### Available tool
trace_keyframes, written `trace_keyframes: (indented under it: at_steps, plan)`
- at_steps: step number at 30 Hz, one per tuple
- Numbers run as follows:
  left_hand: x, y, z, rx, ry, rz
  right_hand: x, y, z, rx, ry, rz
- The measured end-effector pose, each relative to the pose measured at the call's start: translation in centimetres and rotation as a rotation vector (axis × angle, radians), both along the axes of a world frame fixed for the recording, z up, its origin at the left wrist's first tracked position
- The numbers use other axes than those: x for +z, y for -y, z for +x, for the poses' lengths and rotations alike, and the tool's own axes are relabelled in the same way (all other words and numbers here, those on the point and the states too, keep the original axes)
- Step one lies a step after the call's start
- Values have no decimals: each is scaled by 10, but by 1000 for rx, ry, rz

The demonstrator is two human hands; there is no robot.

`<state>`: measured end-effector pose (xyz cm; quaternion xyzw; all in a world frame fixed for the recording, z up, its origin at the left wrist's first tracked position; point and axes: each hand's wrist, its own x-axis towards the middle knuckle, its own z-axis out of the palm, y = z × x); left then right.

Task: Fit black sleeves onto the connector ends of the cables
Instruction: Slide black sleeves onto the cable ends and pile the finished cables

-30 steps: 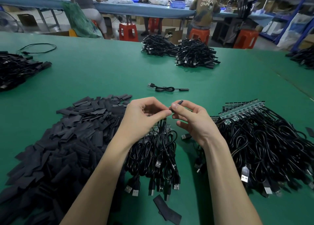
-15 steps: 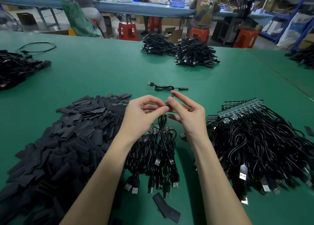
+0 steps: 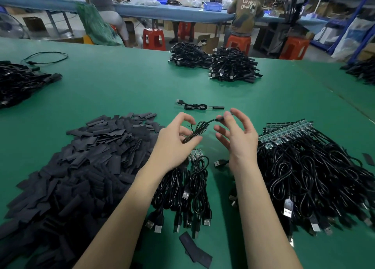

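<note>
Above a green felt-covered worktable [image 3: 125, 90], the person's left hand [image 3: 174, 145] pinches a thin, coiled black cable [image 3: 197, 129] between thumb and curled fingers, low on its loops. The right hand [image 3: 237, 134] is spread, its fingers loosely apart; the cable's sleeved connector end [image 3: 220, 119] lies against its index fingertip, though the blur leaves unclear whether the thumb pinches it. One finished black cable with a sleeve [image 3: 199, 106] lies alone on the felt just beyond the hands. To the left spreads one large heap of flat black sleeves [image 3: 81, 167], too many to count, and two loose black sleeves [image 3: 194, 250] lie near the bottom edge. Below the hands sits one small bunch of black USB cables [image 3: 188, 189], and to the right one big pile of black cables with green circuit boards [image 3: 316, 167]. Two further black cable piles [image 3: 215, 62] rest at the table's far edge.
</note>
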<state>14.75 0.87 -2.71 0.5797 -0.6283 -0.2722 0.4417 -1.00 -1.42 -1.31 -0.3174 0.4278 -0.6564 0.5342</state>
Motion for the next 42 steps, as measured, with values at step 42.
trace_keyframes:
  at_steps: [42]
  plan:
    - [3,22,8,-62,441,281,-9,2,-10,430,-929,336]
